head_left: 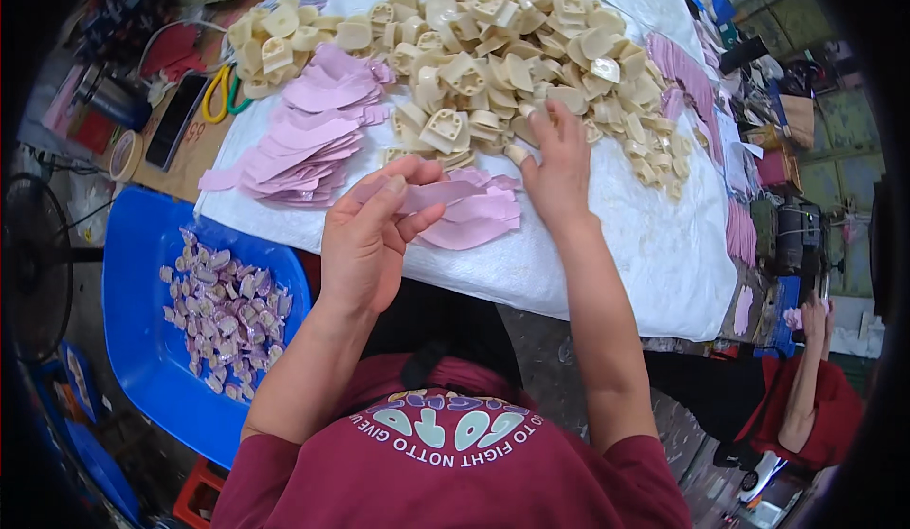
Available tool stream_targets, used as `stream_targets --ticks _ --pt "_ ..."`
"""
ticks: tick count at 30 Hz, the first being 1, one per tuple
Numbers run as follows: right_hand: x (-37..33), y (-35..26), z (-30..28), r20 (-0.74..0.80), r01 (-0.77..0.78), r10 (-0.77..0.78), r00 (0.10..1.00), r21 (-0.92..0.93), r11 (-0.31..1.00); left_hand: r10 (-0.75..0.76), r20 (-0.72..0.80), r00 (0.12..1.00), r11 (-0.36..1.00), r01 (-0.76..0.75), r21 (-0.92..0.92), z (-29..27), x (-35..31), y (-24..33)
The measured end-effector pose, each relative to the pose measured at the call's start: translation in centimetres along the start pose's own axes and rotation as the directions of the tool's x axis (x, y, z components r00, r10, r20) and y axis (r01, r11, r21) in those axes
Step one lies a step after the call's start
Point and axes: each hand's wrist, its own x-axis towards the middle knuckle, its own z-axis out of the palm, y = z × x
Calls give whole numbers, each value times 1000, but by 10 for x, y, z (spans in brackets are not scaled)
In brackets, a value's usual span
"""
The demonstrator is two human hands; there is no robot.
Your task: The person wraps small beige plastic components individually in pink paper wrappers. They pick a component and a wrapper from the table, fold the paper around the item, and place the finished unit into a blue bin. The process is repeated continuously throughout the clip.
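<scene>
My left hand [377, 221] is closed, pinching a pink fabric strip [436, 194] between thumb and fingers. Under that strip, more pink strips [474, 224] lie on a white cloth [654, 282]. My right hand [561, 164] reaches to the near edge of a large heap of cream plastic shoe heels [531, 45]. Its fingers are spread, with pale covers on some fingertips, and I see no heel held in it. Whether the fingertips touch the heap is unclear. A larger stack of pink strips [308, 140] lies to the left of my left hand.
A blue tub [142, 339] at lower left holds many small purple-wrapped pieces [227, 311]. Scissors with yellow and green handles [223, 98], a phone [177, 121] and a tape roll [125, 155] lie on the left side. Another person [806, 396] works at the right, holding something pink.
</scene>
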Motion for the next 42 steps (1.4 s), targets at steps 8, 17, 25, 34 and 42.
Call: stream_targets --ticks 8,17,25,34,42 --pt "-61 43 -19 12 -382 434 901 495 780 -53 36 998 990 58 -132 2 3 -11" --pt "-43 47 -81 170 -270 260 950 36 962 -108 170 980 994 105 27 64 16 -46" --pt "-93 53 -86 218 -544 521 825 60 837 -249 221 943 968 233 95 101 60 -89" --pt "-88 -13 -108 297 -617 594 748 643 454 -215 88 973 974 220 -55 38 16 -39" --pt "-48 -101 -78 -171 55 92 981 699 713 -116 133 984 992 122 -38 36 -22 -13"
